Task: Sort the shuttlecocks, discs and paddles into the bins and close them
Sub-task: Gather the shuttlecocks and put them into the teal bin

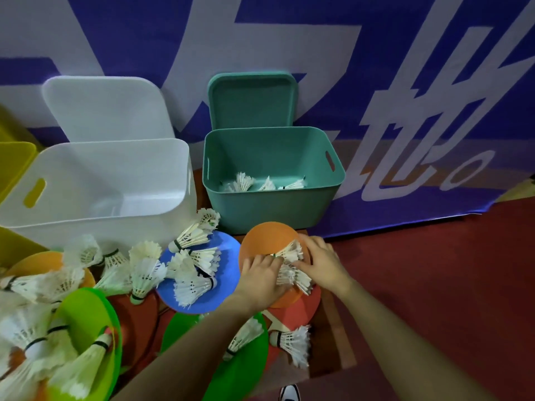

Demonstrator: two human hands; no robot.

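Observation:
My left hand and my right hand meet over an orange disc, both closing on a small bunch of white shuttlecocks lying on it. The teal bin behind stands open with a few shuttlecocks inside, its teal lid propped against the wall. The white bin is open, its white lid leaning behind it. Several shuttlecocks lie across a blue disc, green discs and a red paddle.
A yellow bin shows at the left edge. A blue and white banner hangs behind the bins. Red floor stretches to the right. The tip of a shoe shows at the bottom edge.

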